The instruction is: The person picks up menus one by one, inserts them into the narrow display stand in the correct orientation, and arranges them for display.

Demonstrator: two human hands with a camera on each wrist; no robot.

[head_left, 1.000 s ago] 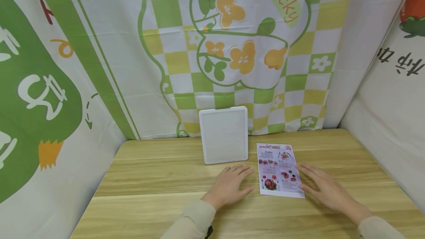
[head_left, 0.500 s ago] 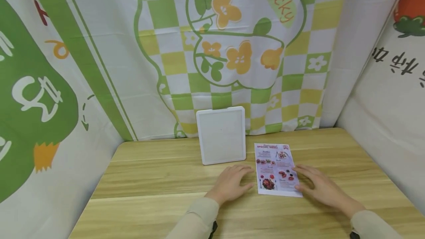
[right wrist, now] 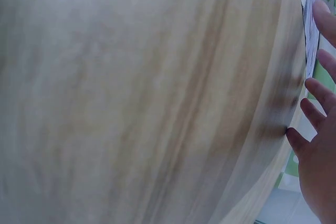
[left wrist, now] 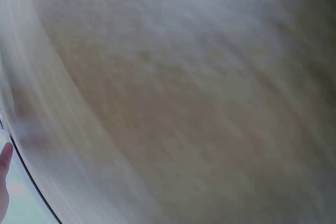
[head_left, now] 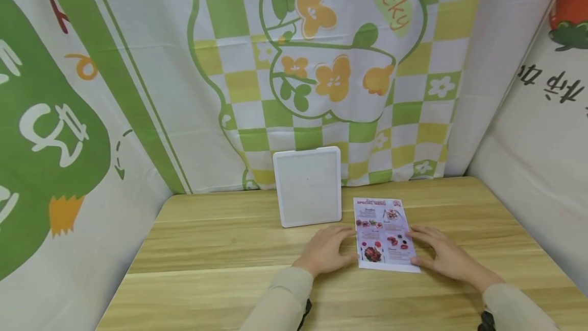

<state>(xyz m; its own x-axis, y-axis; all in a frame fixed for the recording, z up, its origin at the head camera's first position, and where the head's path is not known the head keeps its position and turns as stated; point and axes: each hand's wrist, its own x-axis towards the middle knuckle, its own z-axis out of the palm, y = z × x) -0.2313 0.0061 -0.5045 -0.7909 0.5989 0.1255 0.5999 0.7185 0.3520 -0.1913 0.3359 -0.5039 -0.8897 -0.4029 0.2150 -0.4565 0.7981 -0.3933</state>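
A printed menu sheet (head_left: 378, 234) with food pictures and a "Special Menu" heading lies flat on the wooden table. At its left edge is my left hand (head_left: 325, 250), fingers relaxed, thumb and index fingertips right by the paper. My right hand (head_left: 444, 255) is at the opposite edge, with thumb and index tips reaching the paper's border. In the right wrist view the right hand's fingers (right wrist: 323, 100) are spread over the wood, and the sheet (right wrist: 312, 24) shows nearly edge-on. Only a bit of a finger (left wrist: 5, 161) enters the left wrist view.
Behind the left hand, a white framed board (head_left: 309, 188) leans upright near the back of the table (head_left: 206, 249). A green and yellow checked cloth (head_left: 331, 86) hangs behind it. Printed white cloth also hangs on both sides.
My left hand has moved right, up to the menu sheet's left edge. The right hand stays at the right edge with little change. The head view has shifted slightly.
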